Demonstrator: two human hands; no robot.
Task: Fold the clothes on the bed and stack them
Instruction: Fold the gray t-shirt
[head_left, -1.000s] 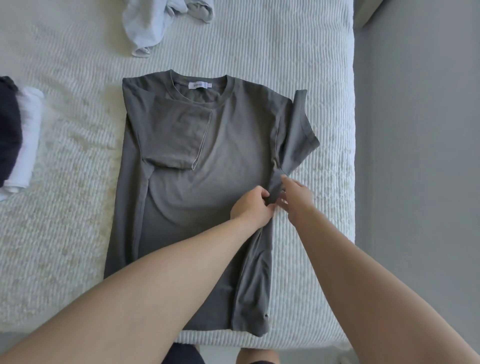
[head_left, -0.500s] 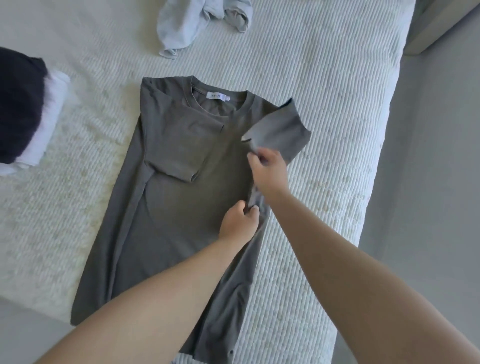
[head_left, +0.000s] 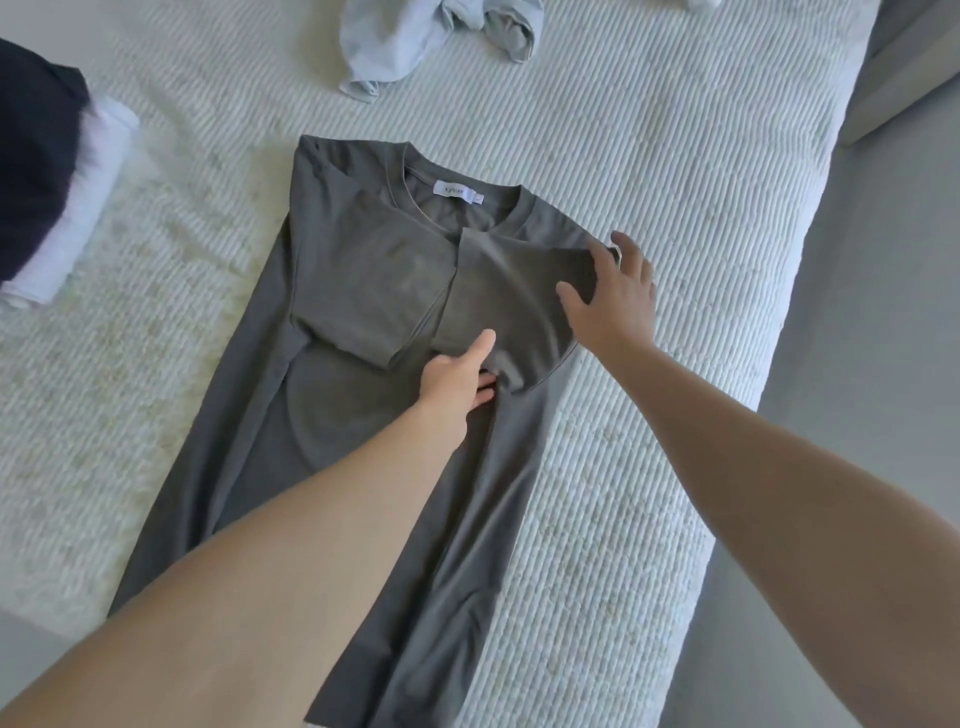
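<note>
A folded stack of clothes, a dark navy garment on top of a white one (head_left: 78, 208), is lying at the far left on the white ribbed bedspread (head_left: 649, 156), well apart from both hands. Right of it, the grey short-sleeved cotton T-shirt (head_left: 332, 415) is lying spread flat along the bed, neckline away from the person, with both sleeves folded inward so that they are meeting over the chest.

The left hand (head_left: 457, 382) is resting on the middle of the T-shirt, just below the lower edge of the folded right-hand sleeve; its forefinger is pointing straight out onto the cloth, and the other fingers are tucking partly under that sleeve's hem, so whether they are gripping the fabric cannot be told. Up and to the right of it, the right hand (head_left: 615, 296) is lying spread, fingers straight, pressing the shoulder end of the same folded sleeve flat without grasping it.

Beyond both hands, at the top of the bed, a crumpled pale blue-grey garment (head_left: 410, 36) is lying unfolded.
</note>
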